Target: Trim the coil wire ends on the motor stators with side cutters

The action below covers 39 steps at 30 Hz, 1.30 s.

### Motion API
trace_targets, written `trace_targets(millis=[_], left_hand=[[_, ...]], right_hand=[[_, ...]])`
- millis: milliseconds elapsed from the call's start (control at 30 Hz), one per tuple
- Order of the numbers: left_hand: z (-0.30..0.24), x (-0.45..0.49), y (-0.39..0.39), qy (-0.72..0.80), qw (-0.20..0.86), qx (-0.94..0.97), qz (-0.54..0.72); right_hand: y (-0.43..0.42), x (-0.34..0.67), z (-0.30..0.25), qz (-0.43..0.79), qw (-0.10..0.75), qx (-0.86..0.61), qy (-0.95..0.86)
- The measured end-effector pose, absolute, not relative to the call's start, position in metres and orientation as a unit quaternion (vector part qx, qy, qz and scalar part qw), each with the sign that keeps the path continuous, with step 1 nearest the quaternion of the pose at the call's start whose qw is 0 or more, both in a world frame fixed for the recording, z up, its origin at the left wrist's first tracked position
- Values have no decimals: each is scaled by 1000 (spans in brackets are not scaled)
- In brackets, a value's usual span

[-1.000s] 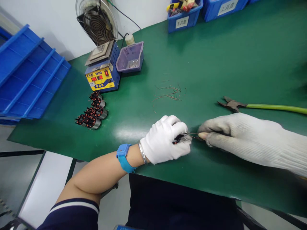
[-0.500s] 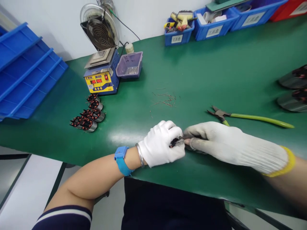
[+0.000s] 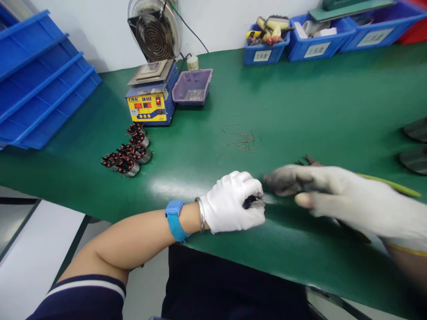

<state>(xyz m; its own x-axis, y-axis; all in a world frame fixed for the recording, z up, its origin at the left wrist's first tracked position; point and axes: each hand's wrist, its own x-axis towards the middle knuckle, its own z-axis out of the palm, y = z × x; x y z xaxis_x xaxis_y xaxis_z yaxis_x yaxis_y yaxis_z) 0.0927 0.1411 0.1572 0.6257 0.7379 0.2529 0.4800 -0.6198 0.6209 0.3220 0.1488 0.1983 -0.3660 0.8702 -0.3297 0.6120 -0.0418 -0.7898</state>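
My left hand (image 3: 237, 202), in a white glove, is closed around a small motor stator (image 3: 251, 201). Only a black part and some thin wire ends show between thumb and fingers; the rest is hidden. My right hand (image 3: 320, 189), also gloved and smeared by motion, is apart from it on the right, thumb and fingers separated, with nothing visible between them. Partly behind that hand lie the cutting pliers (image 3: 313, 161) with a green handle (image 3: 388, 183). Several stators (image 3: 128, 166) with copper windings stand in a group on the left.
Cut wire bits (image 3: 245, 141) lie on the green table (image 3: 287, 106). At the back are a solder pot (image 3: 150, 104), a fan (image 3: 155, 38), a purple tray (image 3: 193, 86) and blue tool boxes (image 3: 267, 55). Blue crates (image 3: 43, 84) lean at left; metal cylinders (image 3: 413, 160) stand at right.
My right hand has let go of the wire at the stator and moved right, its fingers parting, over the pliers. My left hand still holds the stator. The view has shifted slightly.
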Motion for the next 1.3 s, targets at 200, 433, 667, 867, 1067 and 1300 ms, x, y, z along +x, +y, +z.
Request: trace_targets(millis=[200,433,667,867,1067,1300], left_hand=[[157,93,142,348,240,872,246],[156,93,141,354,234,876,231],[164,91,136,404,267,842,237],[167,91,124,428,366,773,292],[165,76,148,407,527,662,344],[190,57,164,345,765,539,70]], right_hand=[[168,308,197,579,19,-492,-649],[156,282,195,695,24,-479,-535],[150,285,185,685,70,-480,-544],[144,281,182,599,69,-509,-614],[134,285,187,510,100,-533,-668],[131,291,200,522,196,-524,-644]])
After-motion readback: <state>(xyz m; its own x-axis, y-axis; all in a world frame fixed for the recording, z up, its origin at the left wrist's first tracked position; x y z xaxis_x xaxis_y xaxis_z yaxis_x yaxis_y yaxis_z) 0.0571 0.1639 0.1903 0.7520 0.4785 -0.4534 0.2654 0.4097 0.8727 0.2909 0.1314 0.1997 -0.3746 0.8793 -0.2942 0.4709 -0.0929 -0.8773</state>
